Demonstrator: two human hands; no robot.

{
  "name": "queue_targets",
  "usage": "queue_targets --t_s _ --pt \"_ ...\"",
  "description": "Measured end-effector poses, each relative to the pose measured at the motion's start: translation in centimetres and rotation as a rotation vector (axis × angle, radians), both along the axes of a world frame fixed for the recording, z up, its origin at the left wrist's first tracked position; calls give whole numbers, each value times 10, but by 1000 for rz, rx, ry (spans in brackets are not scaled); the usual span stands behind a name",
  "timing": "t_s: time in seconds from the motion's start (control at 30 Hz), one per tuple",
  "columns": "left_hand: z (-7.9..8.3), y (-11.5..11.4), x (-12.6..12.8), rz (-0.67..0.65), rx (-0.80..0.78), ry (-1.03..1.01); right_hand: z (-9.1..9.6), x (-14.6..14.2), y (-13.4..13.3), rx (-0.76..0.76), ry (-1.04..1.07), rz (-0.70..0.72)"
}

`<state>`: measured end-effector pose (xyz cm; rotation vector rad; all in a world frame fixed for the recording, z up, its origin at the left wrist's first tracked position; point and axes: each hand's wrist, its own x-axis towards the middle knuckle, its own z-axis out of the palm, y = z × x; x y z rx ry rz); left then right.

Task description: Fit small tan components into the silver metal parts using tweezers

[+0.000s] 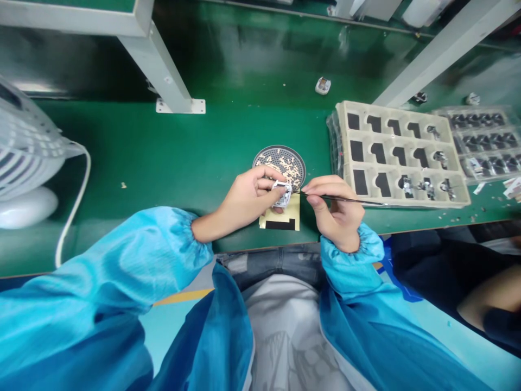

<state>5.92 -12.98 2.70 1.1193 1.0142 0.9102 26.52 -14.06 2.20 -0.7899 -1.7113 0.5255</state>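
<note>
My left hand (252,194) is closed around a small white plastic housing (281,194), with the thumb resting on its face. From the right, my right hand (337,209) pinches a pair of dark, thin tweezers (345,199). Their tip reaches the housing's right side; whether it grips anything is too small to tell. Just behind the hands lies a round dark dish (280,155) with many tiny beige pieces in it. Beneath the housing sits a yellowish sheet (267,221) bearing a black strip (280,224).
A cream compartment tray (402,202) with black pads and metallic parts stands at right, beside clear trays (484,144) of dark parts. Another white housing (323,86) lies farther back. Metal shelf legs (169,76) rise from the green table (203,157). A white fan (28,146) stands left; a person (456,271) sits right.
</note>
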Motion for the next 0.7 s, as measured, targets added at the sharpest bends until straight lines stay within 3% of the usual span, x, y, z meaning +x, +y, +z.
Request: queue_targets --t_s 0.5,0.7 --pt "6 0 -3 20 29 35 -4 -1 -4 -67 115 -56" --pt "4 1 -6 -53 64 4 16 11 -13 -444 328 66"
